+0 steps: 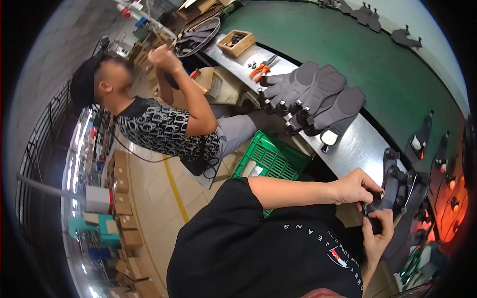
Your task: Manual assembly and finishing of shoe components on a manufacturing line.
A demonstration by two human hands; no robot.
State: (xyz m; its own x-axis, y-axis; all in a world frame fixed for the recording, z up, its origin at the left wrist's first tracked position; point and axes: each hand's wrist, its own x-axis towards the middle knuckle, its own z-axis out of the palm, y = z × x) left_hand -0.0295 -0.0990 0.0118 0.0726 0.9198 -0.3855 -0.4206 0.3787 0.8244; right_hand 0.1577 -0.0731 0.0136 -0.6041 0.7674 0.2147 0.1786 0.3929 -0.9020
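My left hand (354, 189) reaches in from the left, its fingers bent in a pinch at a small dark clip with a shiny edge. Just below it, my right hand (379, 232) is closed, thumb and fingers around a dark piece mostly hidden by the hands. I cannot make out its full shape. Right beside my fingers lie several dark grey padded pieces (392, 191) with black clips. Farther up the metal table rests a pile of grey sole-shaped padded pieces (318, 89), with black clips at their near ends.
Orange-handled pliers (259, 73) and a wooden box (236, 42) of small dark parts lie on the metal-edged table (278, 62). A green crate (268, 159) stands below. A co-worker (154, 114) sits at the left, hands raised. An orange glow (449, 213) lights pieces at the right.
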